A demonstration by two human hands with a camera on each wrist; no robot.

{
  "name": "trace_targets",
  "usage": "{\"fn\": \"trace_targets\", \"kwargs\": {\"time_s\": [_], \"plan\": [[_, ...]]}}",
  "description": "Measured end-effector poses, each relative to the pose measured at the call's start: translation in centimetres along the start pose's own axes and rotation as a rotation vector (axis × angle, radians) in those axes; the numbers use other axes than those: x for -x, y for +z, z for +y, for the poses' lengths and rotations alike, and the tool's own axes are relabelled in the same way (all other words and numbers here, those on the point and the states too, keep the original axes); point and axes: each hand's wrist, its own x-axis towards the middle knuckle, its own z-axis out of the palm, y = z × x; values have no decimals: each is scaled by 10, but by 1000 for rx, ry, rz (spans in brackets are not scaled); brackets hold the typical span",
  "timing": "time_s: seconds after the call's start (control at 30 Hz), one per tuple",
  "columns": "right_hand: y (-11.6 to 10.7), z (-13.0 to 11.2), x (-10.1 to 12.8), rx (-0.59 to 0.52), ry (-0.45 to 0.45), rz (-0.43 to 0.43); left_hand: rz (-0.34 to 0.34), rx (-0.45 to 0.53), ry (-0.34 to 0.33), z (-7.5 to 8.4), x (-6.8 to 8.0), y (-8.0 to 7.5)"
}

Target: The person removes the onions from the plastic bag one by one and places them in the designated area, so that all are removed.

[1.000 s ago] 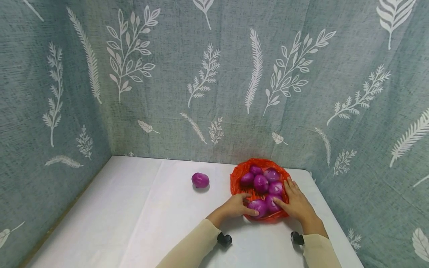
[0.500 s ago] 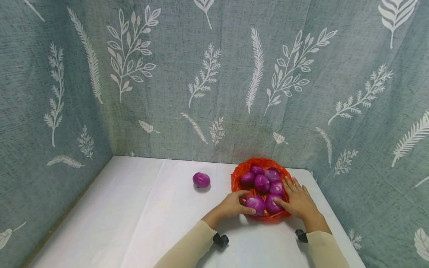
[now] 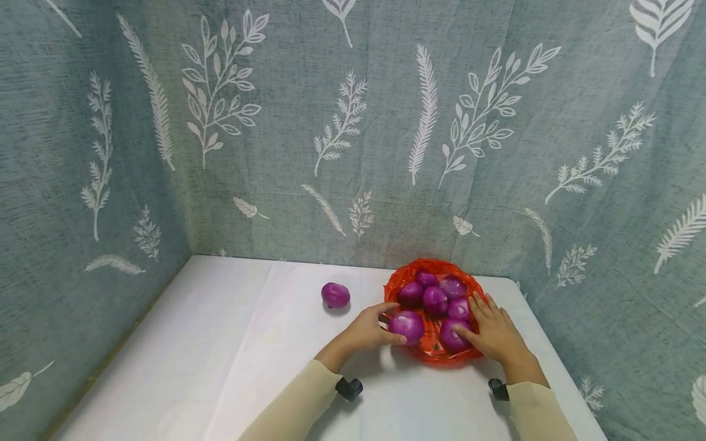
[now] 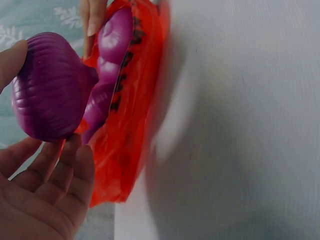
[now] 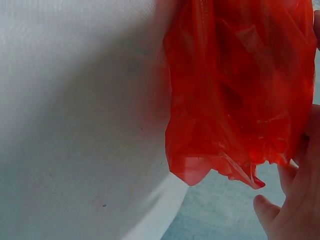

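Observation:
A crumpled red plastic bag (image 3: pixel 436 354) lies on the white table (image 3: pixel 248 343) with several purple onions (image 3: pixel 434 299) in it. My left hand (image 3: pixel 388 323) grips one purple onion (image 3: pixel 407 326) at the bag's near left rim, thumb below and fingers over it. The left wrist view shows this onion (image 4: pixel 50 85) raised between my fingers, beside the bag (image 4: pixel 130 125). My right hand (image 3: pixel 469 315) rests with straight, spread fingers on the bag's right side and touches an onion (image 3: pixel 451 337). In the right wrist view the bag (image 5: pixel 240 85) fills the frame.
A single purple onion (image 3: pixel 335 294) lies on the table left of the bag. Grey-green curtains with white leaf prints (image 3: pixel 342 135) close the table in at the back, left and right. Bare white tabletop stretches to the left and front.
My left hand has lifted the onion from the bag's near edge and drawn it up and to the left. The right hand has stayed on the bag's right side.

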Motion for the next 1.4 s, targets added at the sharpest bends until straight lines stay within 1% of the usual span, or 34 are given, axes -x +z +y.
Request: {"fn": "trace_targets", "kwargs": {"time_s": [0.13,0.3,0.6,0.73,0.97,1.07,1.1,1.2,1.3,1.33,1.4], "plan": [[2,1,-1,-9,11,-6,14,33,4,-6,2,-6],[4,3,-2,-21,9,3,50,61,-35,-11,4,-12],[4,2,-2,-47,22,-4,106,108,-28,-17,8,-21],[4,2,-2,-45,23,-5,115,131,-29,-20,11,-25],[2,1,-1,-46,-1,13,123,216,-5,-28,12,-29],[2,1,0,-48,1,10,129,249,-12,-30,13,-31],[1,0,0,-49,-1,11,130,274,-13,-29,13,-32],[1,0,0,-49,-2,11,132,313,-3,-20,20,-39],[0,0,0,-49,-2,7,143,337,-6,-21,22,-43],[0,0,0,-47,-1,5,147,328,-10,-22,23,-44],[0,0,0,-47,0,3,156,332,-19,-32,20,-45]]}}
